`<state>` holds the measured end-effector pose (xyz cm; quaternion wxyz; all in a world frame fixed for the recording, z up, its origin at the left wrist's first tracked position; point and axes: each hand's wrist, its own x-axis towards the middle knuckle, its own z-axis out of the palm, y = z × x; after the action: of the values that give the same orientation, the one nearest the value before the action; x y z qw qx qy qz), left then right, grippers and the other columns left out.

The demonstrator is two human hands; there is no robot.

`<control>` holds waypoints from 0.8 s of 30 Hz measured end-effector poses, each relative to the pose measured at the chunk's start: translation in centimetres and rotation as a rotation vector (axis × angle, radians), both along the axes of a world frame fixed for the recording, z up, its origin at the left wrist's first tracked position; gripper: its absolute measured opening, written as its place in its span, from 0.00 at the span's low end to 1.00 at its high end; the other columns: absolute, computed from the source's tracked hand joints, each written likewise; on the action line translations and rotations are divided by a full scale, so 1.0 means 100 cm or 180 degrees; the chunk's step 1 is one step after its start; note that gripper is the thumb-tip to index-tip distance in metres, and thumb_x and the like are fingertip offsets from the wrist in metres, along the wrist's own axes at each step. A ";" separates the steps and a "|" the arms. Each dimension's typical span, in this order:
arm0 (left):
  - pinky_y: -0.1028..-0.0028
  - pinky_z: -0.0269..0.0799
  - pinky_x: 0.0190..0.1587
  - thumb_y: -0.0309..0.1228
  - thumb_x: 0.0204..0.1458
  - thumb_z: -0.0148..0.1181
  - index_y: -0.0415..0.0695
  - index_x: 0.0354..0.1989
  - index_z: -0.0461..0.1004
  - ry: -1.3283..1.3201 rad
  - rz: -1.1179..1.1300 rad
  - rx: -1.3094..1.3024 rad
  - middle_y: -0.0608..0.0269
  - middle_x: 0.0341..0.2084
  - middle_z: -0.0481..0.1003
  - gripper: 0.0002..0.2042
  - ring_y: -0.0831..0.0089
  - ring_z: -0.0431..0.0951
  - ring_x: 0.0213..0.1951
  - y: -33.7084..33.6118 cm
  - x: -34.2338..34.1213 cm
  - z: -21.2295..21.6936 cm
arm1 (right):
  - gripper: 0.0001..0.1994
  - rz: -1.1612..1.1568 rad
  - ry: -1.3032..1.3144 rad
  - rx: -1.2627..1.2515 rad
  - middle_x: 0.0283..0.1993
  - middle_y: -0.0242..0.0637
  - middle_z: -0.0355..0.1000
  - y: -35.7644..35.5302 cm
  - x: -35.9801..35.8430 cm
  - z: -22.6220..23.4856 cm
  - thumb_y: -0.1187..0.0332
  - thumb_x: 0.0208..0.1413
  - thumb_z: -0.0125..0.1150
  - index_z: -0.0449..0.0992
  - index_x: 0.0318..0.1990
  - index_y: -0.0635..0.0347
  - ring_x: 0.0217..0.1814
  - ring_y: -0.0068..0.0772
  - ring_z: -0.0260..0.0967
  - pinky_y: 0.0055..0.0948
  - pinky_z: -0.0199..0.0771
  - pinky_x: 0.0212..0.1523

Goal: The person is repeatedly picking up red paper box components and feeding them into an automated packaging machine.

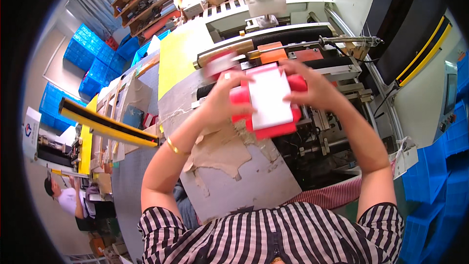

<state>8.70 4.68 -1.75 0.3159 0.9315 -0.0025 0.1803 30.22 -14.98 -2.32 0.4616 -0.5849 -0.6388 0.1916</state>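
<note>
Between my two hands is a red box blank with a white rectangular panel [271, 99] in its middle and red flaps standing out around it. My left hand [225, 95] grips its left side, fingers bent over the red flap. On the right edge, my right hand [312, 88] is closed, its fingertips reaching the white panel. Just beyond my left hand lies another red and white piece [221, 64], blurred. Behind the blank are the machine's rollers [293, 39], with an orange block [271, 53] among them.
A grey board with torn brown paper [220, 154] lies in front of me. Yellow sheet [181, 54] covers the far left of the table. A yellow and black bar [107, 123] juts in from the left. Blue crates [90, 49] stand left, and a person [73, 198] sits there.
</note>
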 end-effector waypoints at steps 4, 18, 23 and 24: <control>0.63 0.66 0.57 0.39 0.39 0.76 0.44 0.60 0.64 -0.0093 0.0410 -0.0962 0.57 0.53 0.71 0.38 0.64 0.71 0.52 0.073 0.101 0.012 | 0.37 -0.0012 0.0853 -0.0474 0.55 0.44 0.71 0.078 0.113 -0.008 0.65 0.54 0.67 0.53 0.69 0.60 0.56 0.31 0.69 0.29 0.68 0.58; 0.66 0.67 0.56 0.40 0.51 0.66 0.43 0.58 0.67 -0.0991 0.0772 0.0178 0.52 0.50 0.72 0.27 0.65 0.72 0.53 0.060 0.050 0.031 | 0.27 -0.0503 0.1392 0.1860 0.50 0.44 0.72 0.076 0.039 0.020 0.52 0.65 0.49 0.65 0.60 0.68 0.49 0.33 0.71 0.38 0.71 0.54; 0.77 0.68 0.29 0.35 0.64 0.49 0.39 0.25 0.72 -0.0538 0.1123 -0.0956 0.67 0.18 0.73 0.17 0.81 0.72 0.23 0.000 -0.139 -0.034 | 0.11 0.0634 0.1464 -0.0165 0.35 0.38 0.76 -0.003 -0.138 -0.070 0.69 0.63 0.52 0.76 0.45 0.69 0.38 0.28 0.72 0.27 0.72 0.43; 0.78 0.66 0.27 0.37 0.64 0.49 0.40 0.22 0.71 -0.0615 0.1533 -0.1153 0.68 0.15 0.71 0.19 0.82 0.70 0.21 -0.005 -0.187 -0.050 | 0.11 0.0858 0.1550 -0.0334 0.36 0.39 0.76 -0.015 -0.168 -0.077 0.71 0.64 0.51 0.76 0.46 0.69 0.38 0.29 0.73 0.28 0.72 0.44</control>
<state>-9.98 4.15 -6.76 0.4232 0.8125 0.2203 0.3351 13.42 -16.51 -10.01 0.5410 -0.4545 -0.5703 0.4189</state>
